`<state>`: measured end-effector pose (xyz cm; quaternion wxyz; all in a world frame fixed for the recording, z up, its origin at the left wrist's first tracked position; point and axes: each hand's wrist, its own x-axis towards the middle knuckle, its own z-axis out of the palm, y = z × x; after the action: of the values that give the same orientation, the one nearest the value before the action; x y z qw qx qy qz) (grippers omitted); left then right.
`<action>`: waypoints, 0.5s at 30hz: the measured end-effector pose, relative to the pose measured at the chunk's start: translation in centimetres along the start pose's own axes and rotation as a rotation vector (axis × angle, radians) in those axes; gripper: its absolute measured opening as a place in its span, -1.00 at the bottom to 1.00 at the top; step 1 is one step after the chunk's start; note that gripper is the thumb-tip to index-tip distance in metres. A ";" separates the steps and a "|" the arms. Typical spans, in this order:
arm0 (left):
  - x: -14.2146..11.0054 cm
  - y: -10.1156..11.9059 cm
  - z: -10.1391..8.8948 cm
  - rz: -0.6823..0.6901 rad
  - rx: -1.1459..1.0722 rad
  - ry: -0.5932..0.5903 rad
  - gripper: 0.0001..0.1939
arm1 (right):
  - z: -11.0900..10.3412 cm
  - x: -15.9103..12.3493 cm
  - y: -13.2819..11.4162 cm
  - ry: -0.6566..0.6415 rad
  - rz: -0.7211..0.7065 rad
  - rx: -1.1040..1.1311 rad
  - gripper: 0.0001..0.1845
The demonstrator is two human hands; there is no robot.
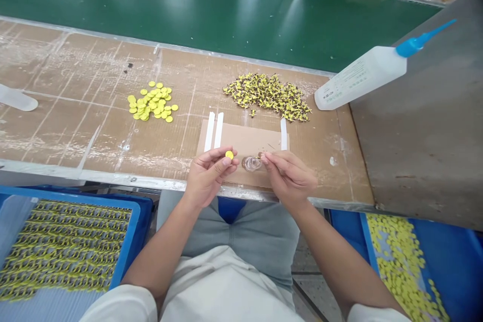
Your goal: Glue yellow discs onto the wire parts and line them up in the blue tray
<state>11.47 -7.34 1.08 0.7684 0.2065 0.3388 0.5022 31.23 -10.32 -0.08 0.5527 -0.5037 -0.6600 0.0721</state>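
My left hand (208, 173) pinches a small yellow disc (229, 154) between thumb and fingers, near the front edge of the workbench. My right hand (289, 175) is closed in a pinch on a tiny dark piece (260, 155) that is too small to name. Between the two hands a small clear puddle of glue (251, 163) lies on a cardboard sheet (245, 140). A pile of yellow discs (152, 101) sits to the far left, and a heap of small yellow-and-brown parts (268, 94) lies beyond the cardboard.
A white glue bottle (362, 79) with a blue nozzle lies tilted at the right against a grey box (426, 126). White strips (214, 131) edge the cardboard. A blue tray (64, 241) of finished rows sits lower left, a blue bin of yellow discs (407, 266) lower right. A green conveyor (211, 5) runs behind.
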 end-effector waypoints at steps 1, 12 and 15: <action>0.0 0.0 0.0 -0.002 0.002 0.004 -0.67 | -0.1 0.0 0.0 0.006 -0.006 -0.004 -0.75; 0.0 0.0 -0.1 -0.013 -0.003 -0.018 -0.71 | -0.4 0.0 0.3 -0.067 -0.075 -0.080 -0.62; -0.1 0.1 0.0 -0.012 0.005 -0.011 -0.71 | -0.3 0.1 0.3 -0.064 -0.061 -0.088 -0.68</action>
<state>11.39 -7.37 1.09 0.7726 0.2090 0.3371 0.4957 31.65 -10.27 -0.09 0.5105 -0.5046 -0.6950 0.0420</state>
